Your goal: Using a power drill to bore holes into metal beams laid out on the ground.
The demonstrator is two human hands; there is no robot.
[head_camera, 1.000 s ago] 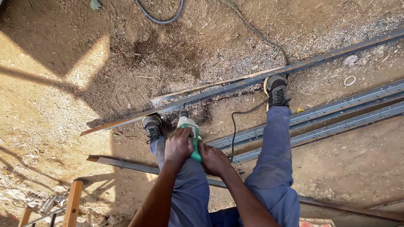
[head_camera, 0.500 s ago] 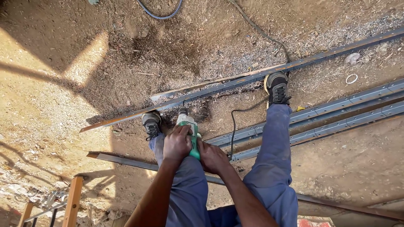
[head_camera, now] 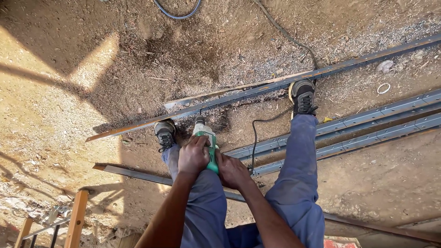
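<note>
Green plastic body of a power tool [head_camera: 206, 140], both hands wrapped on it. Left hand [head_camera: 193, 155] grips the top of the body, fingers curled and pressed together around it. Right hand [head_camera: 232, 171] holds the rear handle, fingers closed round it; a trigger finger cannot be told from here. Tool nose points down onto the long steel bar [head_camera: 257, 88] lying on the dirt, just right of the left shoe [head_camera: 164, 133]. Whether the tip touches the steel can't be made out, dark filings and shadow hide it. Right shoe [head_camera: 302, 95] stands on the same bar further along, so both feet pin it.

Black cord [head_camera: 255, 133] runs from the tool's rear across the ground between the legs. Further steel channels [head_camera: 367, 124] lie to the right, a flat strip [head_camera: 133, 173] under the knees, a white ring [head_camera: 383, 88] and a hose [head_camera: 177, 14] well apart.

To do this well, I judge: keep both grips firm, wrists straight over the tool, press straight down not sideways, weight on both feet so the bar can't jump, cord kept clear of the nose and the shoes.
</note>
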